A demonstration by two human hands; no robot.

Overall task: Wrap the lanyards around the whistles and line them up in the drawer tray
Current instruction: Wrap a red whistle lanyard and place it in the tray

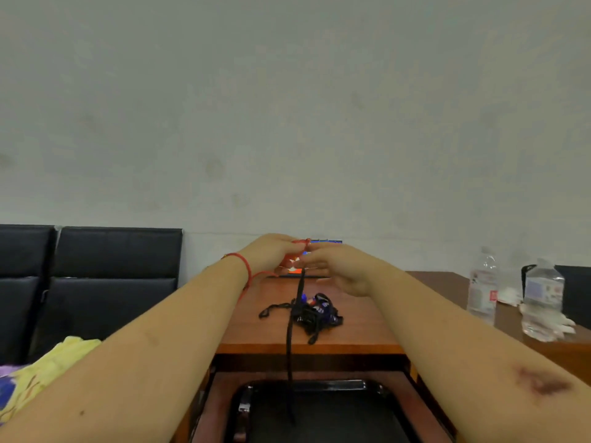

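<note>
Both hands are raised together above the table [351, 330]. The left hand [271, 251] pinches a small red whistle [292, 260], largely hidden between the fingers. The right hand [339, 266] touches it from the other side, fingertips at the top of a black lanyard [292, 330]; whether it pinches the cord cannot be told. The lanyard hangs straight down, its lower end reaching over the black drawer tray [307, 385], which shows no whistles in its visible part. A tangled heap of further whistles and cords [315, 311] lies on the table directly behind the hanging strand.

Likely risks: the loose strand may snag the heap and drag it toward the table edge as winding proceeds. Slack turns may slip off so small a body and unwind once the whistle is set down. A light fingertip hold may let the whistle drop. Two water bottles [483, 286] stand well apart, to the right.
</note>
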